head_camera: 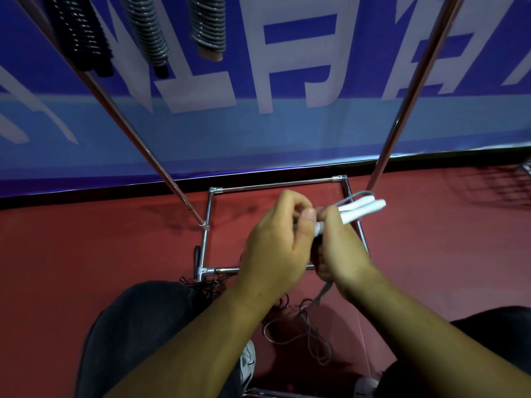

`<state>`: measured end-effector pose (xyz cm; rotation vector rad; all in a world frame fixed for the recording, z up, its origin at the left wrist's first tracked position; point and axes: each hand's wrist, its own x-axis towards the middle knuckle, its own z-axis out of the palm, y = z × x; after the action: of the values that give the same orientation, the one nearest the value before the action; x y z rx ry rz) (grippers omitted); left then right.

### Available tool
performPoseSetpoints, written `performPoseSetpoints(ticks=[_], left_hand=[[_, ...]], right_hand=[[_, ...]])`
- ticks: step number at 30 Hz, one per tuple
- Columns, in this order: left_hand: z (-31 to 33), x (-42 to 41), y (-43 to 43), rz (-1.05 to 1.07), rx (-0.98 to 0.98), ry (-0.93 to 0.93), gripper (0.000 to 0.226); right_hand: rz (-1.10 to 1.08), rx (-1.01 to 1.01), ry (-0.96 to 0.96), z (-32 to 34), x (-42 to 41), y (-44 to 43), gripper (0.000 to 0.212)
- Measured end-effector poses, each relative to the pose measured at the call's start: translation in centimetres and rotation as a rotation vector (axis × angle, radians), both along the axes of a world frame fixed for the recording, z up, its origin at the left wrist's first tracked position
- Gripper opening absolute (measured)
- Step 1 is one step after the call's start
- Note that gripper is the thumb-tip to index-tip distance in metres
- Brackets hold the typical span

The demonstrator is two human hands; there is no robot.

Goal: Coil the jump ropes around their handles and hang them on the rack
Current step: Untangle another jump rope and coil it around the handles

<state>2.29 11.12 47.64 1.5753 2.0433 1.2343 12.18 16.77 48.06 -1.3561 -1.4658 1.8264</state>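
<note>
Grip of my right hand (pixel 342 251) clamps both white handles (pixel 365 209) over the rack base (pixel 275 185); my left hand (pixel 275 242) curls alongside, on what I cannot tell. Best wind the trailing rope (pixel 326 290) snug, turns touching.

A pair of handles (pixel 362 209) is held above the rack's (pixel 258 185) base frame on the floor (pixel 86 239), a banner (pixel 287 130) behind it, loose rope (pixel 309 323) on the floor nearer the viewer between the knees (pixel 138 326), and coiled ropes (pixel 149 30) hanging at upper left.

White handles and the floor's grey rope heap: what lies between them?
Head view: the right hand gripping the white handles, then a grey cord hanging down to the rope heap.
</note>
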Motion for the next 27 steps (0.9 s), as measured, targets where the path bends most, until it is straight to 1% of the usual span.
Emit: performPoseSetpoints(ticks=[2, 3, 6, 8, 9, 11, 13, 16, 22, 27], left_hand=[[0.8, -0.5, 0.1, 0.030, -0.075, -0.287, 0.037], [1.0, -1.1, 0.1, 0.041, -0.125, -0.364, 0.047], [1.9, -1.8, -0.2, -0.033, -0.241, -0.458, 0.064], [2.7, -1.1, -0.4, -0.082, -0.260, -0.566, 0.068], [3.0, -0.6, -0.4, -0.071, -0.240, -0.591, 0.068], [3.0, 0.2, -0.4, 0.014, -0.155, -0.545, 0.068], [2.3, 0.3, -0.3, 0.103, -0.094, -0.459, 0.072], [1.9, 0.4, -0.2, 0.193, -0.097, -0.377, 0.072], [2.3, 0.6, -0.3, 0.182, -0.133, -0.279, 0.074], [2.4, 0.3, -0.2, 0.159, -0.157, -0.268, 0.067]], right_hand=[[-0.002, 0.075, 0.058, 0.2, 0.0, -0.1, 0.051], [-0.001, 0.092, 0.083, 0.4, 0.1, -0.1, 0.052], [0.031, 0.143, 0.125, 1.0, 0.4, -0.6, 0.059], [0.050, 0.159, 0.162, 1.3, 0.6, -0.9, 0.058], [0.054, 0.174, 0.168, 1.5, 0.7, -1.0, 0.056], [0.028, 0.167, 0.173, 1.2, 0.4, -1.5, 0.062], [0.014, 0.125, 0.164, 0.8, 0.1, -1.8, 0.062], [0.062, 0.099, 0.153, 0.5, 0.0, -2.2, 0.069], [0.190, 0.100, 0.179, 1.4, 0.4, -2.7, 0.068], [0.211, 0.034, 0.169, 1.4, 0.2, -2.6, 0.065]])
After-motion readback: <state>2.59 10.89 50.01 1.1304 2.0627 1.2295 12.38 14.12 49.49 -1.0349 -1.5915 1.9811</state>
